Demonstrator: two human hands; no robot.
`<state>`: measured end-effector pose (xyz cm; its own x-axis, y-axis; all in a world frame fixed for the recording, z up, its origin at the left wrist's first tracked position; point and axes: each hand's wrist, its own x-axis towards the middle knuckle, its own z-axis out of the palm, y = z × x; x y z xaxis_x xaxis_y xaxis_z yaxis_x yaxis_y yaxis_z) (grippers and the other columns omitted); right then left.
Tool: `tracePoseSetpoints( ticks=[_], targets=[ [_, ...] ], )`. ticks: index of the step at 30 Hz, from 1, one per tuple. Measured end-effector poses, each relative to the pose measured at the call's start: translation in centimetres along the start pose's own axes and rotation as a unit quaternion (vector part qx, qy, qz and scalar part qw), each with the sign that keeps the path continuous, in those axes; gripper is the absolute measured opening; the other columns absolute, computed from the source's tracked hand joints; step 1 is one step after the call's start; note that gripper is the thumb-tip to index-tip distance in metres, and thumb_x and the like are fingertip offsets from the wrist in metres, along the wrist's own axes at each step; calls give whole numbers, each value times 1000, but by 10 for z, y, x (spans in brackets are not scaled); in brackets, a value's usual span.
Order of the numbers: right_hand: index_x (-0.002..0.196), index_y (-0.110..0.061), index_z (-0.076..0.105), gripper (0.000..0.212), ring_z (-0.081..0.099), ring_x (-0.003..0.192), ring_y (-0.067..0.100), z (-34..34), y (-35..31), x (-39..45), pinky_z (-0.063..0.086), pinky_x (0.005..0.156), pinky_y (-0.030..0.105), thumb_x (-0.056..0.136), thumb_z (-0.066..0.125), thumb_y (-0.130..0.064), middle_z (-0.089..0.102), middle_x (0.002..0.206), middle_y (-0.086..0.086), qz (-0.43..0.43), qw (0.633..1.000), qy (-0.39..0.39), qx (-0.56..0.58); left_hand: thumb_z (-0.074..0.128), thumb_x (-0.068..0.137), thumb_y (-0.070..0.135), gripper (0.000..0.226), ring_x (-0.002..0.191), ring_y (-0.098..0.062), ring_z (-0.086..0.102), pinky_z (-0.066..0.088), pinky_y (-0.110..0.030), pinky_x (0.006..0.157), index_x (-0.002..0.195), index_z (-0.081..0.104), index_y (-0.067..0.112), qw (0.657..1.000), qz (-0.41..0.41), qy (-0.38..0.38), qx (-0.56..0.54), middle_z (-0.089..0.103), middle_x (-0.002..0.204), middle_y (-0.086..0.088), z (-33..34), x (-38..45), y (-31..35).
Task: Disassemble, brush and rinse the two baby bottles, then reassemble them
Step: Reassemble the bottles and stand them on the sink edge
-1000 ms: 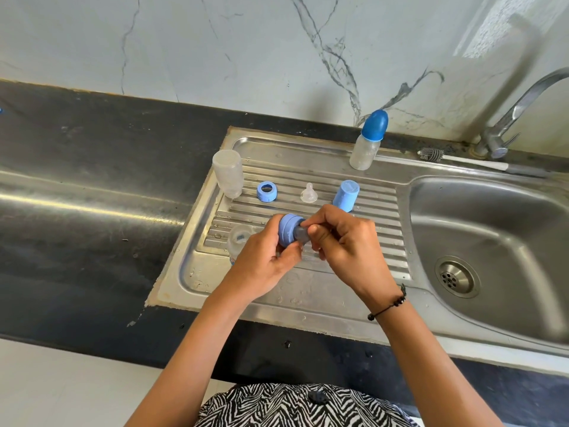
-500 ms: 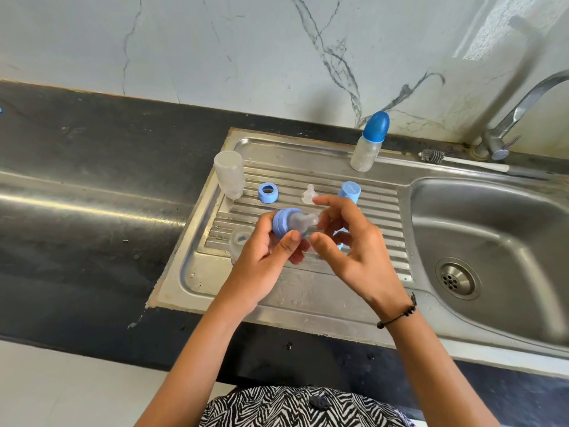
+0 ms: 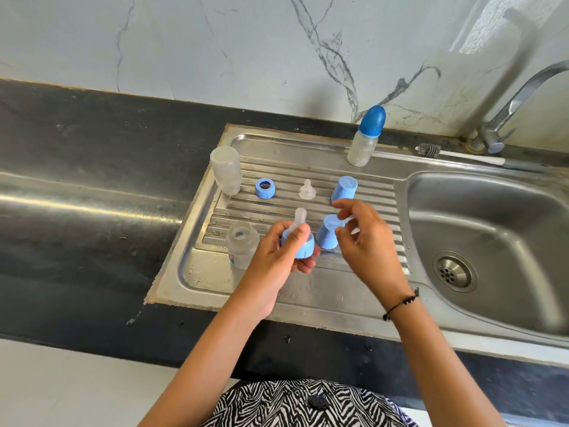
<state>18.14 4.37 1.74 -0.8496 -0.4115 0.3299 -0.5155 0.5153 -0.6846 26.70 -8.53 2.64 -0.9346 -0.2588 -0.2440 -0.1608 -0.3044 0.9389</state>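
Observation:
My left hand grips a blue collar ring with a clear teat standing up through it. My right hand hovers just right of it, fingers loosely spread, holding nothing. A blue cap stands on the draining board between the hands. An open clear bottle stands left of my left hand. Farther back are an upturned clear bottle, a second blue ring, a loose teat and another blue cap.
An assembled small bottle with a dark blue cap stands at the back of the draining board. A bottle brush lies by the tap. The sink basin is on the right, dark counter on the left.
My right hand let go of the teat and pulled back to the right. The left hand turned the ring so the teat now points up; a blue cap shows between the hands.

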Motion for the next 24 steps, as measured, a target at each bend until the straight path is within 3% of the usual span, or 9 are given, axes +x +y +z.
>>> tracePoseSetpoints(
  ticks=[5,9,11,12,15,17,18,21,24],
  targets=[
    [133,-10,48,50,54,101,31,10,19,17,40,85,31,85,61,-14,48,122,14,38,980,-112,-160,50,95,29,27,59,-15,55,48,-24,59,91,61,6,999,-49,6,15,61,69,-7,4,-3,-13],
    [126,-6,54,41,54,97,32,7,-2,11,42,82,31,85,58,-7,52,116,14,7,982,-64,-177,50,89,40,31,55,-16,55,47,-26,56,92,56,9,999,-40,24,-7,65,67,-9,6,-8,-10],
    [115,-8,60,32,54,73,15,2,-23,8,41,70,20,84,57,-2,57,100,2,16,994,-80,-75,53,76,48,39,53,-13,55,46,-27,55,95,51,13,998,-2,55,12,65,65,-6,3,-10,-7],
    [110,-9,62,29,52,62,9,-1,-32,8,42,63,18,84,54,2,58,92,-2,52,990,-134,9,55,71,49,42,51,-11,55,45,-25,54,96,49,15,997,18,68,25,64,65,-3,1,-10,-6],
    [99,-6,64,34,50,53,9,-11,-47,10,45,50,23,83,44,16,62,85,5,173,893,-270,315,57,66,55,47,53,-4,57,46,-18,54,100,44,25,992,61,90,61,63,71,3,-9,-12,-2],
    [100,-2,63,30,52,58,13,-14,-49,14,45,52,24,78,54,16,63,88,9,204,827,-317,417,58,61,70,58,62,-3,61,48,-17,57,101,39,33,984,96,114,96,63,80,0,-19,-11,-2],
    [103,-1,62,32,53,61,15,-11,-49,14,46,54,24,75,61,13,64,91,8,195,820,-333,424,57,57,80,67,67,-5,63,50,-19,59,103,38,35,979,114,121,121,63,81,-1,-24,-9,-3],
    [104,-8,60,37,53,74,19,6,-54,14,47,58,27,73,72,7,65,92,1,111,879,-314,340,53,53,88,75,68,-7,64,53,-25,63,107,37,37,969,144,132,152,65,75,6,-34,-10,-3],
    [97,-14,59,33,53,79,14,19,-60,20,50,69,32,73,75,3,62,86,-3,59,910,-294,287,41,71,75,50,76,1,65,54,-20,67,107,41,40,960,160,165,161,65,80,14,-39,-16,6]
  ],
)
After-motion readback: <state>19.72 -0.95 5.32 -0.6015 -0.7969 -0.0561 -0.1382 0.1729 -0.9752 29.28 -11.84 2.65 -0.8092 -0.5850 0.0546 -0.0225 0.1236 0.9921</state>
